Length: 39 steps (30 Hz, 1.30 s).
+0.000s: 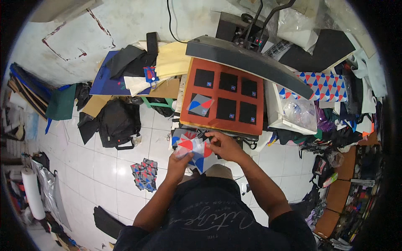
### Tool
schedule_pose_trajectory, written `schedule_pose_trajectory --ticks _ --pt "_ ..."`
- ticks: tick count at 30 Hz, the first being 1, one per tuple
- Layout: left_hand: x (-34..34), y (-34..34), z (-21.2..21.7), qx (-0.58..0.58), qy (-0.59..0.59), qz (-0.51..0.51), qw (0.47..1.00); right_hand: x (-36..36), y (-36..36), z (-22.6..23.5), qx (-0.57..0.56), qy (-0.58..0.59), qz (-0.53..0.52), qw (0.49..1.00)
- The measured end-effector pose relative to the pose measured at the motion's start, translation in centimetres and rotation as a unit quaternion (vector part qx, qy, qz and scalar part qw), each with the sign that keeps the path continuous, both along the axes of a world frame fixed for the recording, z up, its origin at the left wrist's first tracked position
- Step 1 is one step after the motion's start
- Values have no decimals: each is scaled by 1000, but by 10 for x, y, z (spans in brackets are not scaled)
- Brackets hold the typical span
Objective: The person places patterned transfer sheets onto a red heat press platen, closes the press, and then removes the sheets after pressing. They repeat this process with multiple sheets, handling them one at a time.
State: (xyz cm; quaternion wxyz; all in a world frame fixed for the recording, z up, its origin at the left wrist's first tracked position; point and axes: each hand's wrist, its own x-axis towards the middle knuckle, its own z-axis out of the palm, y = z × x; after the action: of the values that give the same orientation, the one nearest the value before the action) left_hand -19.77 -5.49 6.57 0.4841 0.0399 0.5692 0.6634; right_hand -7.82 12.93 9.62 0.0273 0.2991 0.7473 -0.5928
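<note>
You have a fanned stack of printed sheets [202, 162] between your hands, in front of your body, clear-edged and patterned in red, blue and grey. Your left hand [179, 166] pinches the stack at its lower left, thumb on top. Your right hand [224, 147] is at its upper right edge, fingers bent; you cannot tell from here whether they grip a sheet or only touch it.

Just beyond your hands lies an orange pad [258, 113] with six black squares [228, 82] in two rows of three, each with a small blue-and-red mark near a corner. One loose sheet [200, 103] lies over the near left square. A dark press plate [247, 58] slants above the pad's far edge.

To the right of the pad, beyond your right hand, a white tray [287, 122] holds clear plastic [298, 111]. Left of your left hand, a pile of patterned pieces [144, 175] lies on the tiled floor [100, 171], with a black bag [119, 123] farther out.
</note>
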Motion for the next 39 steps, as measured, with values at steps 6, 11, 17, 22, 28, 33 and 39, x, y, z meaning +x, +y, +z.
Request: schedule_pose_trajectory --ticks 6,11,17,22,28,33,39 --pt "5 17 -3 -36 26 -14 999 22 18 -23 -48 27 -38 998" --pt "14 37 -3 -43 24 63 997 37 41 -42 -8 48 -26 998" --pt "20 25 -17 -86 16 111 990 24 98 -51 -14 110 -227 968" --pt "27 7 -33 -109 29 128 985 6 141 -74 5 95 -285 954" --pt "21 3 -32 -103 71 114 986 -1 155 -85 66 70 -302 948" --pt "13 -8 -40 -111 43 113 987 1 152 -78 281 -12 -246 928" --pt "12 -8 -45 -125 46 112 985 9 136 -55 452 -44 -124 882"
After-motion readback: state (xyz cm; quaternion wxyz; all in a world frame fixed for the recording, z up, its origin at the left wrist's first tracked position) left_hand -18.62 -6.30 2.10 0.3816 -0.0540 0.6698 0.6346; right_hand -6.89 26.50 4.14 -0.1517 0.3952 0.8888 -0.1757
